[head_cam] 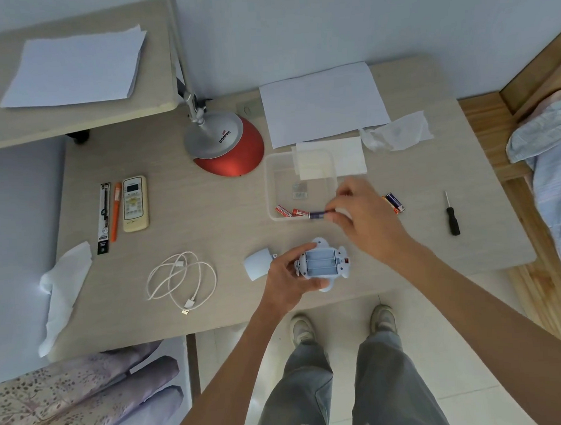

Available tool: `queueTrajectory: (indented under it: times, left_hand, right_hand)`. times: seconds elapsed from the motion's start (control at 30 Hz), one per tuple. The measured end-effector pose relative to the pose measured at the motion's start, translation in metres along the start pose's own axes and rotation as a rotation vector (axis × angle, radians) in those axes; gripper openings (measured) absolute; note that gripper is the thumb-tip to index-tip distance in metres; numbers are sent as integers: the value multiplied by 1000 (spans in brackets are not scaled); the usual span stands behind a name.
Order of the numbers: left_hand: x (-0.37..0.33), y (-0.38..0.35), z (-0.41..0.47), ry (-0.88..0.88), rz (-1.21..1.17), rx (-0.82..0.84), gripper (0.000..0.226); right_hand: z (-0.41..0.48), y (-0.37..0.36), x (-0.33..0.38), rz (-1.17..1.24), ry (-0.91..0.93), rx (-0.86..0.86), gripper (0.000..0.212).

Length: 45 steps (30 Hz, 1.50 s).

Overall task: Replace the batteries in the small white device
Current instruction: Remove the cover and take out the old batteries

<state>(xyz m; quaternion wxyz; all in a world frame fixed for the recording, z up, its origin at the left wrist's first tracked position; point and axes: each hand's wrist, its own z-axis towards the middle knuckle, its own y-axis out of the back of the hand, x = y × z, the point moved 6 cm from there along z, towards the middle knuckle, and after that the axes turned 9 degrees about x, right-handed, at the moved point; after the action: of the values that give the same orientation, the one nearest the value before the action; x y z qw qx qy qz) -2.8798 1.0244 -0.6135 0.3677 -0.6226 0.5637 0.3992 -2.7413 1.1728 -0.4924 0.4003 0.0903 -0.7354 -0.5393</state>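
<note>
White device [321, 263] lies belly-up in the left hand [289, 283], which grips it from the left just above the table's [209, 235] near edge. Its three slots are empty and run left to right. The cover [258, 264] rests on the table just beside it.

Directly beyond, the right hand [364, 221] pinches one end of a blue battery [317, 214] in narrow fingers [348, 194], at the near wall of the clear tray [270, 167]. The battery's long axis also runs left to right, roughly parallel to the slots. Whether it is going into the tray or coming out, I cannot tell.

Two red batteries [289, 211] lie in the tray just left of it. Two more cells [394, 203] lie right of the hand.

If the battery is bound for the device, it probably needs a short pull toward the person over bare table, hardly any turning, and care over the tray wall.
</note>
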Motion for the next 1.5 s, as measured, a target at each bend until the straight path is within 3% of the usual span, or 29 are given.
queueTrajectory:
  times: [0.2,0.47,0.73,0.83,0.93,1.0,1.1,1.2,1.3,1.5]
  left_hand:
    - [2,0,0,9,0,-2,75]
    - [4,1,0,22,-18,-6,77]
    - [4,-1,0,31,-6,-5,76]
    - [1,0,0,34,-11,0,75]
    - [-1,0,-1,45,-14,-8,75]
    - [-1,1,-1,57,-19,-16,75]
    - [1,2,0,70,-7,-5,78]
    - [2,2,-1,92,3,6,79]
    - [1,1,-2,95,-11,22,78]
    - [-6,0,-6,87,97,50,78]
  right_hand:
    - [64,-17,-16,-151,-75,-28,17]
    - [91,-50,-15,-542,19,36,6]
    - [94,-51,-6,-650,91,129,12]
    - [84,-31,-3,-508,98,9,4]
    - [45,1,-6,-108,-23,-212,10]
    - [2,5,-15,188,-155,-246,19]
    - [-60,-31,-29,389,-303,-15,54]
    - [-92,-74,-27,467,-292,231,77]
    - [-87,-92,-19,499,-241,240,72]
    - [-67,-98,-26,506,-270,211,39]
